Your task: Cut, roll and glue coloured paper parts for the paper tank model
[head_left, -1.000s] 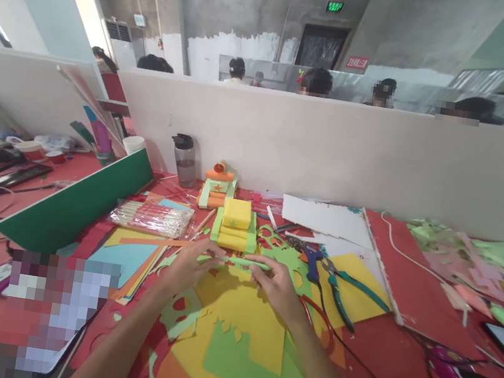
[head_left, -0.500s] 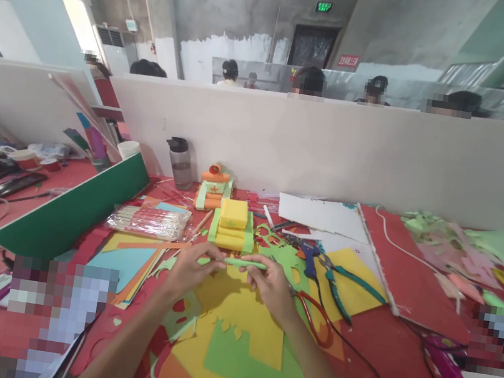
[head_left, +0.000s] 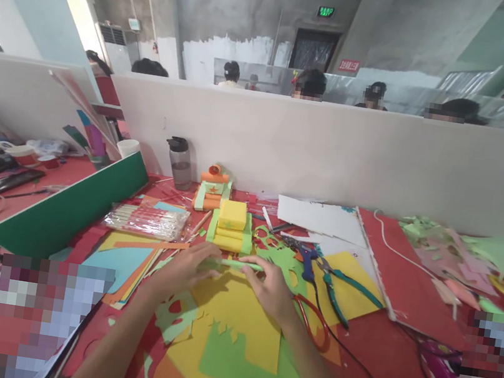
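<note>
Between both hands a thin light green roll [head_left: 234, 264], of paper or foam sheet, lies level across the view. My left hand [head_left: 187, 271] closes round its left end, and part of that end is hidden behind the fingers. My right hand [head_left: 270, 285] pinches the roll near its right end between thumb and fingers. Just beyond the hands stands a small yellow and green model [head_left: 233, 216] with a yellow block on top. Yellow sheets [head_left: 235, 303] and a cut green sheet [head_left: 249, 365] lie beneath the hands.
Orange-handled scissors [head_left: 315, 321], a blue glue gun [head_left: 306, 259] and green-handled pliers [head_left: 344, 285] lie to the right. A pack of white sticks [head_left: 147, 221], a green board [head_left: 74, 206] and a water bottle [head_left: 180, 162] are to the left. An orange model [head_left: 213, 189] stands behind.
My left hand has turned and now covers more of the green roll's left end. The right hand still holds the other end. The view has shifted slightly.
</note>
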Motion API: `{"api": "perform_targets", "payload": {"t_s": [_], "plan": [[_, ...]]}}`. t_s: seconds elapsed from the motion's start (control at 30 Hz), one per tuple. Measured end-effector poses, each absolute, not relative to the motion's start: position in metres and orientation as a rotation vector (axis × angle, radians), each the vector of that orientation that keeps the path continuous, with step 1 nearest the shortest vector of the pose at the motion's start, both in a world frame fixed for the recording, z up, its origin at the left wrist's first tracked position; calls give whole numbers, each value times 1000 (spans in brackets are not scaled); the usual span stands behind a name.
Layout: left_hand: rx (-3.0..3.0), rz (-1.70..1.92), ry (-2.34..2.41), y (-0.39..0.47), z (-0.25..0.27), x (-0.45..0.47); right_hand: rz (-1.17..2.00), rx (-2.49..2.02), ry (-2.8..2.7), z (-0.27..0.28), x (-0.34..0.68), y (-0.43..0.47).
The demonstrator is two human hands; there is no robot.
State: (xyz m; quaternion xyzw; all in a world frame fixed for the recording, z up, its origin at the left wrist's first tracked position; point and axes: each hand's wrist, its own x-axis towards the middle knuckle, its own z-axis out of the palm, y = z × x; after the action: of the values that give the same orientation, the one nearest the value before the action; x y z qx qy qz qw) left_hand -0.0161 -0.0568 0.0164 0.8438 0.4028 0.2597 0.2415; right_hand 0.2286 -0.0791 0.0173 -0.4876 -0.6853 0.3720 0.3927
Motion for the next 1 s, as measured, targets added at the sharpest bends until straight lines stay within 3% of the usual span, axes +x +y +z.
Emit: {"api": "perform_targets", "payload": {"t_s": [0.13,0.4,0.53,0.73,1.0], "plan": [[2491,535,1131,-54,13,-31,695,-1320,-1922,9,235,-75],[2622,714,1283,-44,5,-45,323,-1417,-2156,-10,240,-65],[2616,610,1191,-51,7,-23,218,-1408,-2170,-15,242,-61],[2513,560,1065,-60,-4,0,232,-1476,-2062,-7,262,-56],[2472,540,1163,-53,-18,1,524,-1884,-2194,29,305,-73]]}}
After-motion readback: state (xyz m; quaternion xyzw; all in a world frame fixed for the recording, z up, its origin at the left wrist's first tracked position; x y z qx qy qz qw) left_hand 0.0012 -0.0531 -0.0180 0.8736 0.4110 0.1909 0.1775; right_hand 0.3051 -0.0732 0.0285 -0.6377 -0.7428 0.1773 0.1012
